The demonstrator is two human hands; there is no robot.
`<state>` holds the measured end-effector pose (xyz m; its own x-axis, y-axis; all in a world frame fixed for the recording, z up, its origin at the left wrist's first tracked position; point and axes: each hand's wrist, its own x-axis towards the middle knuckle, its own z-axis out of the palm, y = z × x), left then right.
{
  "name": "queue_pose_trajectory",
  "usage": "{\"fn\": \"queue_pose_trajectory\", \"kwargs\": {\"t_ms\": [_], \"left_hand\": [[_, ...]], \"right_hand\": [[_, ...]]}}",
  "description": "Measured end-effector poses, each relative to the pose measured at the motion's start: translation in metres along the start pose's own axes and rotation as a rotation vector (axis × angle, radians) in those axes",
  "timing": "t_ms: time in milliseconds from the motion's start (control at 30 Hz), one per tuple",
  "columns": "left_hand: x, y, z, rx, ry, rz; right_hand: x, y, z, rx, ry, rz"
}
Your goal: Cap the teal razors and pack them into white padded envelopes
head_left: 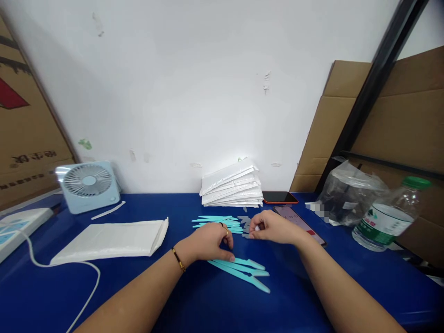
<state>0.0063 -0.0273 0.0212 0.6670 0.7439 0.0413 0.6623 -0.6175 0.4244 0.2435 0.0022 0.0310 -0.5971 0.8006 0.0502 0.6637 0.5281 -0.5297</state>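
Partly filled bottle [385, 223], bagged dark item [342, 189], left hand [210, 241] over turquoise tools [257, 281]

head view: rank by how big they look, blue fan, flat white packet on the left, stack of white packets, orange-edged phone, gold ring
1. flat white packet
2. blue fan and stack of white packets, too alike to rank
3. orange-edged phone
4. gold ring

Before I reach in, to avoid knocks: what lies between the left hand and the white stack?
A loose pile of turquoise sticks, in the head view.
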Motion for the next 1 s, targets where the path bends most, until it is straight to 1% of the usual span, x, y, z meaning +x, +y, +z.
{"fn": "queue_pose_trajectory", "kwargs": {"t_ms": [67, 100, 133, 200, 233, 267, 367, 467, 533, 600, 633, 667, 767, 833, 900, 933, 1000], "left_hand": [[-0.001, 0.006, 0.004, -0.033, -0.105, -0.034], [0.000, 0.007, 0.005, -0.032, -0.124, -0.069], [0.000, 0.007, 0.006, -0.025, -0.122, -0.103], [0.001, 0.004, 0.006, 0.003, -0.069, -0.140], [0.001, 0.001, 0.006, 0.019, -0.028, -0.142], [0.002, -0.002, 0.005, 0.036, 0.012, -0.139], [0.005, -0.011, -0.001, 0.127, 0.129, -0.141], [0.008, -0.019, -0.005, 0.209, 0.211, -0.205], [0.008, -0.020, -0.006, 0.224, 0.255, -0.248], [0.006, -0.015, -0.006, 0.208, 0.285, -0.244], [0.004, -0.011, -0.006, 0.178, 0.267, -0.215], [0.002, -0.007, -0.005, 0.136, 0.217, -0.172], [-0.003, 0.006, -0.001, 0.000, -0.019, -0.029], [-0.004, 0.010, 0.003, -0.063, -0.137, -0.010], [-0.002, 0.011, 0.007, -0.103, -0.184, -0.052], [-0.001, 0.010, 0.009, -0.115, -0.186, -0.078], [0.001, 0.007, 0.011, -0.123, -0.136, -0.127]], "right_hand": [[-0.003, -0.006, 0.000, -0.015, -0.051, -0.005], [-0.003, -0.007, 0.001, -0.014, -0.084, -0.012], [-0.004, -0.008, 0.001, -0.008, -0.133, -0.021], [-0.003, -0.008, 0.003, 0.026, -0.243, -0.036], [-0.003, -0.007, 0.004, 0.048, -0.270, -0.033], [-0.002, -0.006, 0.004, 0.063, -0.271, -0.024], [0.000, -0.001, 0.003, 0.037, -0.172, 0.020], [0.003, 0.004, 0.002, -0.031, -0.011, 0.063], [0.006, 0.008, 0.002, -0.064, 0.090, 0.088], [0.008, 0.011, 0.002, -0.099, 0.143, 0.099], [0.008, 0.013, 0.002, -0.110, 0.149, 0.099], [0.008, 0.015, 0.001, -0.109, 0.150, 0.097], [0.004, 0.017, -0.004, -0.077, 0.120, 0.081], [0.001, 0.015, -0.008, -0.051, 0.058, 0.071], [-0.002, 0.010, -0.011, -0.036, -0.006, 0.062], [-0.003, 0.007, -0.012, -0.023, -0.039, 0.053], [-0.005, 0.000, -0.012, 0.022, -0.136, 0.025]]}}
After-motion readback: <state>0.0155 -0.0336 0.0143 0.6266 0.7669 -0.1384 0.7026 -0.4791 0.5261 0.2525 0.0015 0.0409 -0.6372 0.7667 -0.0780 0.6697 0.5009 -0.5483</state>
